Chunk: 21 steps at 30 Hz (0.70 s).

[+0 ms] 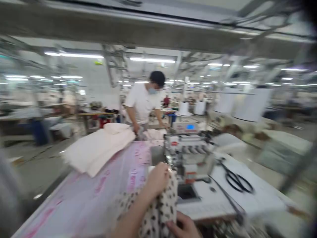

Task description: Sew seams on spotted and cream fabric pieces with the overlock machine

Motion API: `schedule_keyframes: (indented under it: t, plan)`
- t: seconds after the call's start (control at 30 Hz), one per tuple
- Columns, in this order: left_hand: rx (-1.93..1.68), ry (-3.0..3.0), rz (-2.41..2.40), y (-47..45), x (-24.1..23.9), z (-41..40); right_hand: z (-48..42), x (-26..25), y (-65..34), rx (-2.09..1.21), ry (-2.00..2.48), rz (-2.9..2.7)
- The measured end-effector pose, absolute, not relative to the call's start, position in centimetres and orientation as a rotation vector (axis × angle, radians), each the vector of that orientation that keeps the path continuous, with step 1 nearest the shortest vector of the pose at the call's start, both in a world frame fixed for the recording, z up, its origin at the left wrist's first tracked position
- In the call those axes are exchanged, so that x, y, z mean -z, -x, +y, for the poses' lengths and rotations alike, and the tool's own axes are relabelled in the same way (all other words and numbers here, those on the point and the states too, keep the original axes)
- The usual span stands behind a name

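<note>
My left hand (156, 180) grips a cream cloth with dark spots (160, 208) and holds it up against the front of a white sewing machine (189, 152). My right hand (184, 228) pinches the same spotted cloth lower down, at the bottom edge of the view. The machine stands on a white table (260, 198). The whole picture is smeared by motion.
Black scissors (236, 180) lie on the table right of the machine. A pink-printed sheet (99, 191) covers the surface to the left, with a pile of pale cloth (96, 148) on it. A person in a white shirt (143, 104) works beyond it. White thread cones (250, 104) stand at the back right.
</note>
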<state>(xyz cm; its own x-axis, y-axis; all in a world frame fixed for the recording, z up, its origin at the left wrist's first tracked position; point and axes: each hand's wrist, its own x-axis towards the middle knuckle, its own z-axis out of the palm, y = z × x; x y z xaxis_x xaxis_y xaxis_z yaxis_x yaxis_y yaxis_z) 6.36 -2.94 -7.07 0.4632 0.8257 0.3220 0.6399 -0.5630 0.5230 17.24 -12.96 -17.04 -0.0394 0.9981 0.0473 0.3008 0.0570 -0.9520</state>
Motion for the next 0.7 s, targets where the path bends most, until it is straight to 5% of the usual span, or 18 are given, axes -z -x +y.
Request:
schedule_keyframes:
  t: [0.7]
  plan:
    - [-0.632, -2.431, 1.245, -5.6, 5.9, -0.8, -12.4, 18.0, -18.0, -0.99, 1.233, -1.477]
